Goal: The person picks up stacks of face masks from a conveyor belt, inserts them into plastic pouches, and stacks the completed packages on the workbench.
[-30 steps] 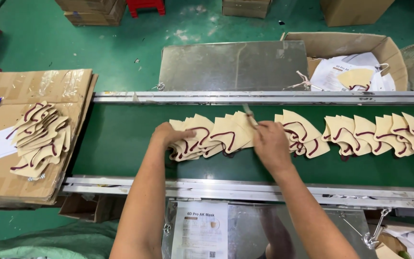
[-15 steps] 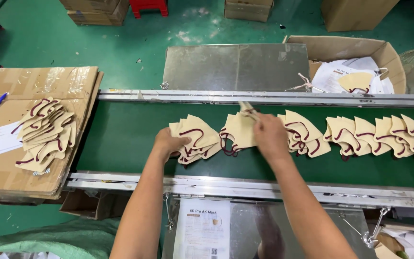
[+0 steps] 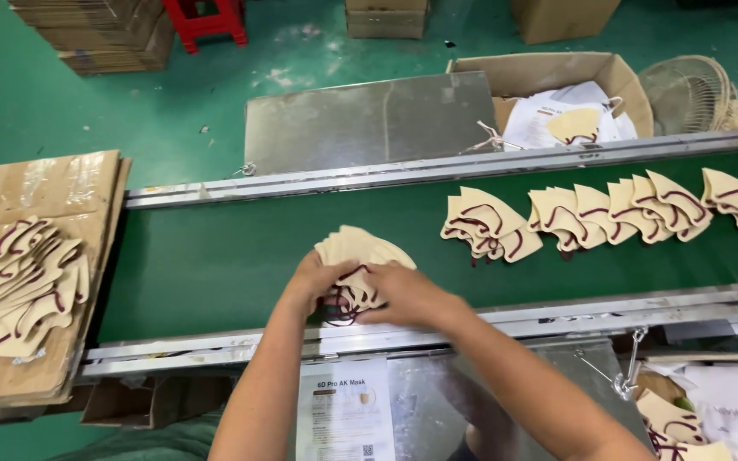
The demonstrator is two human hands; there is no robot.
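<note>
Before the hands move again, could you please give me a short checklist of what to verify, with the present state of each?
1. Both hands on the gathered stack of beige masks: left hand and right hand grip it: ok.
2. Stack edges squared: fanned at the top: not ok.
3. Dark red ear loops tucked in: hanging loose below: not ok.
4. Cardboard on the left has bare room beside its mask pile: ok.
5. Count in the stack: cannot tell.

head view | looks steeply down, close over green conveyor belt | facing across it
</note>
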